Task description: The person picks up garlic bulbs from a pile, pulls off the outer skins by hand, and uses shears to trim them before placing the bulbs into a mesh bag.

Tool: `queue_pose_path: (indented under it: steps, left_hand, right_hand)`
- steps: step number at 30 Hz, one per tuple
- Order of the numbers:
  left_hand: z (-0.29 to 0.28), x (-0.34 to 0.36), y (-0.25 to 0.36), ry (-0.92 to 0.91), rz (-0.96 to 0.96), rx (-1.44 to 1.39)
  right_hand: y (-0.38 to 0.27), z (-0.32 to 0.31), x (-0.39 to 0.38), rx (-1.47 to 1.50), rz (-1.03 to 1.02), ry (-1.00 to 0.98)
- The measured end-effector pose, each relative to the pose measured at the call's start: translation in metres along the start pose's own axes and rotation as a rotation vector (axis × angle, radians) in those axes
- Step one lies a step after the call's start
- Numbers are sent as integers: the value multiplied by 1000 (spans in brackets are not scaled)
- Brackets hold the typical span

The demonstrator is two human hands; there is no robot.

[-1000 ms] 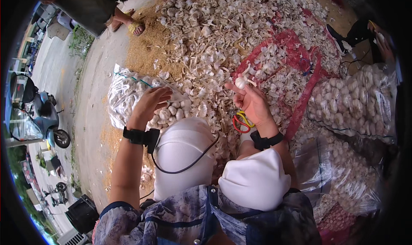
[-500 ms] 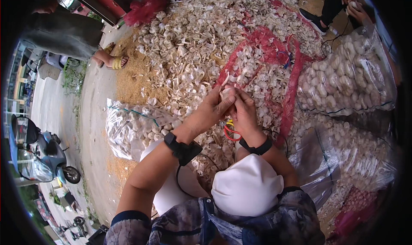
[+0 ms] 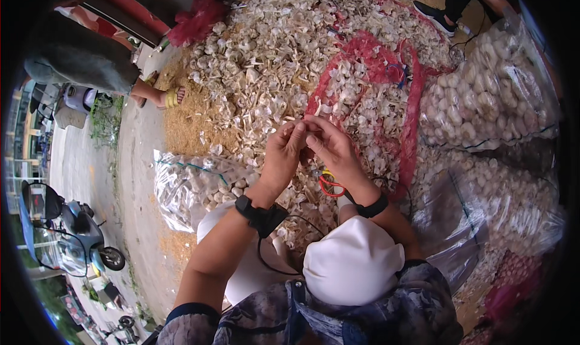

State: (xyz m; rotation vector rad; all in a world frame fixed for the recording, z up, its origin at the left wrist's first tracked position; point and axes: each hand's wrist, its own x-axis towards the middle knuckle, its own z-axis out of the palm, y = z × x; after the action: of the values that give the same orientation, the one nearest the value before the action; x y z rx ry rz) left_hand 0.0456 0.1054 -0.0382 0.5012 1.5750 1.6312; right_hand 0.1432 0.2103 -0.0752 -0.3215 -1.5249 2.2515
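Note:
My left hand (image 3: 284, 157) and my right hand (image 3: 335, 154) meet at the centre above the peel heap, thumbs and fingers pinched together; what they hold is hidden behind the fingers. Just below my right hand lie red-and-yellow-handled scissors (image 3: 332, 187). A clear bag of garlic bulbs (image 3: 220, 194) lies left of my hands. Beyond them a torn red mesh sack (image 3: 409, 121) is strewn with dry peels. A smooth white cover (image 3: 350, 260) sits between my forearms.
Garlic peels (image 3: 248, 61) spread ahead. Full bags (image 3: 483, 97) are stacked on my right. Another person's sandalled foot (image 3: 172, 97) is upper left; a co-worker's dark shoe (image 3: 435, 16) is upper right. A scooter (image 3: 90, 236) stands on pavement at left.
My left hand has moved inward to meet my right hand, which held a garlic bulb a second ago. The bulb is now hidden by fingers. The view has shifted.

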Motion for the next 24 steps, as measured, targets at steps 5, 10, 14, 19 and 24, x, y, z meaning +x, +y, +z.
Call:
queue_pose_path:
  steps: [5, 10, 14, 19, 24]
  left_hand:
    - [4, 2, -3, 82, 133, 208]
    - [4, 6, 5, -60, 95, -33]
    - [-2, 7, 10, -46, -31, -127]
    - [-6, 5, 3, 29, 78, 214]
    - [-10, 9, -8, 147, 675, 914]
  right_hand:
    - [1, 3, 1, 152, 30, 38]
    - [5, -7, 0, 392, 34, 62]
    - [-1, -1, -1, 487, 60, 130]
    - [11, 0, 0, 415, 72, 109]
    - [24, -1, 1, 406, 57, 68]
